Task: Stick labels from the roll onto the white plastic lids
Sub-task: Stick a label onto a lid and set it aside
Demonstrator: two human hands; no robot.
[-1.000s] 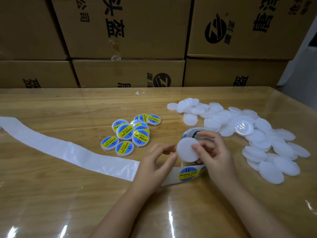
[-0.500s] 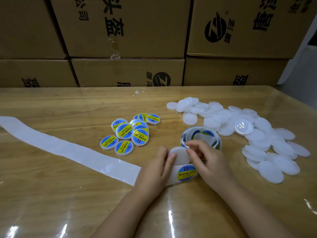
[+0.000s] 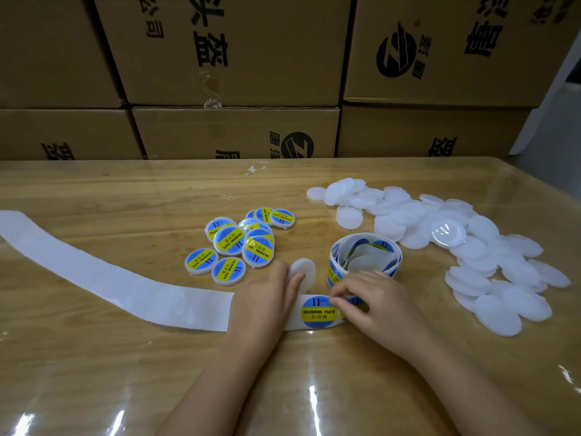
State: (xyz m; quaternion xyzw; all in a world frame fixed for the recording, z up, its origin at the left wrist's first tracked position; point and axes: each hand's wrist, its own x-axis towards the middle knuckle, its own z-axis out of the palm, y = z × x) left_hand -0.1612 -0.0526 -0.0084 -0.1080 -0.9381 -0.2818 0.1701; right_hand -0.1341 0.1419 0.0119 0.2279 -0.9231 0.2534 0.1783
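Observation:
My left hand (image 3: 267, 297) holds a plain white lid (image 3: 303, 273) between its fingers, tilted up just above the backing strip. A blue and yellow round label (image 3: 317, 311) lies on the strip between my hands. My right hand (image 3: 367, 302) rests on the strip, and its fingertips pinch at the label's right edge. The label roll (image 3: 364, 256) stands just behind my right hand. A heap of bare white lids (image 3: 456, 243) spreads across the right of the table. Several labelled lids (image 3: 234, 243) lie in a cluster left of the roll.
The spent white backing strip (image 3: 103, 278) trails from my left hand to the table's left edge. Stacked cardboard boxes (image 3: 235, 58) wall off the table's far side. One clear lid (image 3: 446, 232) sits among the white ones. The wooden table (image 3: 94, 372) has a glossy cover.
Both hands came down from chest height to the strip. The lid passed from both hands into my left hand alone, and my right hand moved onto the label's edge.

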